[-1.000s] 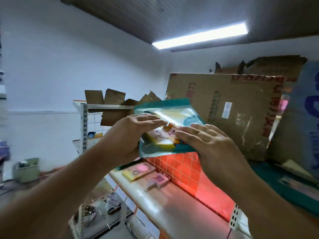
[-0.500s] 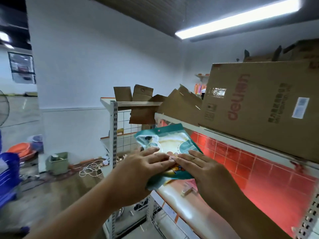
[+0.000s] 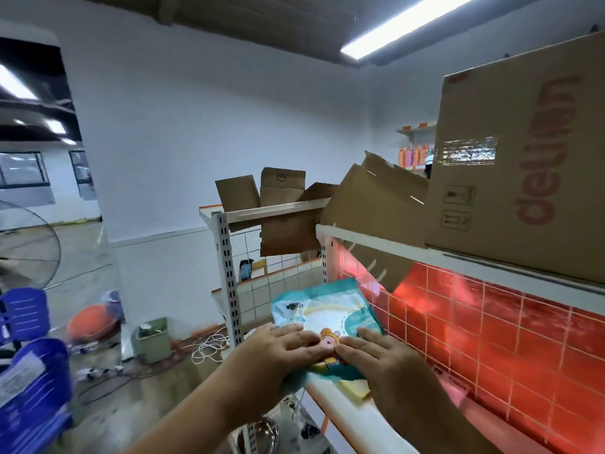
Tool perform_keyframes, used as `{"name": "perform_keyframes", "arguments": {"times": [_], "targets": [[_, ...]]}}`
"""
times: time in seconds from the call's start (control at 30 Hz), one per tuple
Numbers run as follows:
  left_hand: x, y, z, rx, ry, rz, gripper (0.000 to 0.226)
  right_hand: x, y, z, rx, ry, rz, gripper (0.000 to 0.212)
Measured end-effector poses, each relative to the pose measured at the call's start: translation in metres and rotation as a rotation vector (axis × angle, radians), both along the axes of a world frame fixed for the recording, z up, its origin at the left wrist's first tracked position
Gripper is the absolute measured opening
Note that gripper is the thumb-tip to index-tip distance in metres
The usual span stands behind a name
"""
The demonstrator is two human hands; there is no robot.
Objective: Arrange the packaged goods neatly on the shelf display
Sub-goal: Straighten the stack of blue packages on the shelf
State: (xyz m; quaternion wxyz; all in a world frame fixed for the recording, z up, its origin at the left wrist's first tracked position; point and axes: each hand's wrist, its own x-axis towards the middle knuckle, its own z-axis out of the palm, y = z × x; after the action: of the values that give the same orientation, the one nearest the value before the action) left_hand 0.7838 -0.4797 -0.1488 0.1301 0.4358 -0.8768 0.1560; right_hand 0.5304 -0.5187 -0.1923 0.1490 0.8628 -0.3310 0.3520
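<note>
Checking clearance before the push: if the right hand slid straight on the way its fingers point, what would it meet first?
Probably the left hand: the right hand points up-left across the teal packet, fingertips nearly touching.

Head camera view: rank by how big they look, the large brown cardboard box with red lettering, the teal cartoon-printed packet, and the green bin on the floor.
1. Large brown cardboard box, though nearness inflates it.
2. Teal cartoon-printed packet.
3. Green bin, farther off, so its true size is unsure.
</note>
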Motion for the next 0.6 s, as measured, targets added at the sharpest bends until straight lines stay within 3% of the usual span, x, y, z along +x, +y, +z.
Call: {"name": "perform_keyframes", "arguments": {"times": [0.13, 0.23, 0.4, 0.6], "targets": [[0.011, -0.057, -0.017, 0.073, -0.025, 0.042, 0.059, 0.011, -0.058, -0.021, -0.023, -0.008, 0.043, 0.039], [0.017, -0.095, -0.034, 0.109, -0.024, 0.072, 0.072, 0.015, -0.091, -0.029, 0.015, 0.026, 0.041, 0.041], [0.022, -0.143, -0.056, 0.128, -0.013, 0.084, 0.066, 0.023, -0.134, -0.049, 0.145, 0.018, 0.027, 0.059], [0.036, -0.196, -0.080, 0.160, -0.003, 0.050, 0.078, 0.039, -0.175, -0.075, 0.331, 0.037, -0.018, 0.076]]}}
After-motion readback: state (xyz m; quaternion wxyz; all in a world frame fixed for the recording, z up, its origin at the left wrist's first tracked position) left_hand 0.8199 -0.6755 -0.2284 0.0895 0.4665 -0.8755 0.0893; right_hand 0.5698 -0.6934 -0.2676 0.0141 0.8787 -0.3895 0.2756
